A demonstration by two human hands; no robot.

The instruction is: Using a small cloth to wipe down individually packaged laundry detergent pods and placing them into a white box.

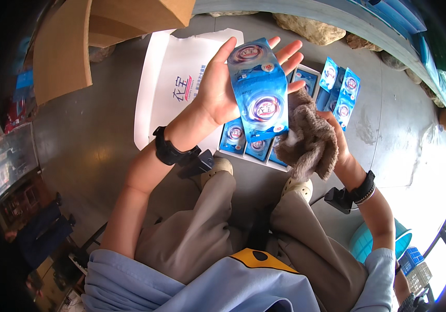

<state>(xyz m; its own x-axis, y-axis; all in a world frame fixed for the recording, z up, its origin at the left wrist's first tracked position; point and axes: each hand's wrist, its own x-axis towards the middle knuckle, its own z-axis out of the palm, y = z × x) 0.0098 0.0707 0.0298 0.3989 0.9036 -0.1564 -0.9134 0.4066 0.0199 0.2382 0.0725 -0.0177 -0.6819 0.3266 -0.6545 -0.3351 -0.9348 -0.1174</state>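
Note:
My left hand is raised palm up with its fingers spread. Across the palm lies a strip of two joined blue sachets, its lower end hanging past the hand. Bunched in my right hand is a fluffy grey-brown cloth, close beside the strip; most of that hand's fingers are behind it. Below both hands, on the floor, a white carton holds more blue sachets in rows. Its white lid is folded back to the left. The strip and cloth cover much of the carton.
More blue sachet strips lie at the carton's right side. A brown cardboard box juts in at upper left. Rocks line the far edge. A turquoise basket stands right of my legs, and my shoes are near the carton.

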